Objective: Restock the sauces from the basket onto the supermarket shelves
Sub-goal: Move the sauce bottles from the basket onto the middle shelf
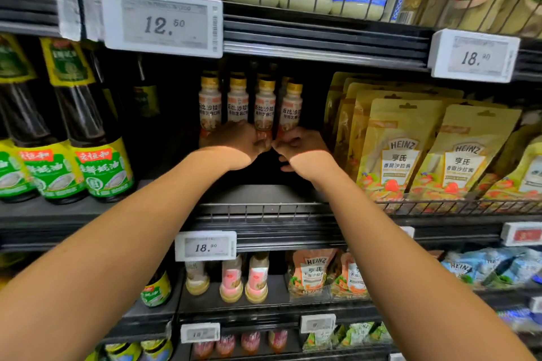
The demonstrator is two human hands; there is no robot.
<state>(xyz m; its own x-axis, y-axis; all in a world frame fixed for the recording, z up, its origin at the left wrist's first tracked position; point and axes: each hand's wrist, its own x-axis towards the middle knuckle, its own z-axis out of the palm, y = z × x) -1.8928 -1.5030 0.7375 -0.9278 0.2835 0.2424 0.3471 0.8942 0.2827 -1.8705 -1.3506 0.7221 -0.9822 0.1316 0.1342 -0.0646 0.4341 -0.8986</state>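
Four small clear plastic sauce bottles [237,105] with gold caps, each filled with pale dressing, stand in a tight row far back on the dark metal shelf [264,193], well behind its front edge. The left hand [243,141] curls round the foot of the third bottle, and the right hand [299,145] is curled at the foot of the fourth bottle, though whether it truly grips I cannot tell. Packed so close, a nudge to one could topple its neighbours or shove the end one into the yellow foil Heinz pouches [401,149] behind the wire rail toward the shelf's right edge; the basket is out of view.
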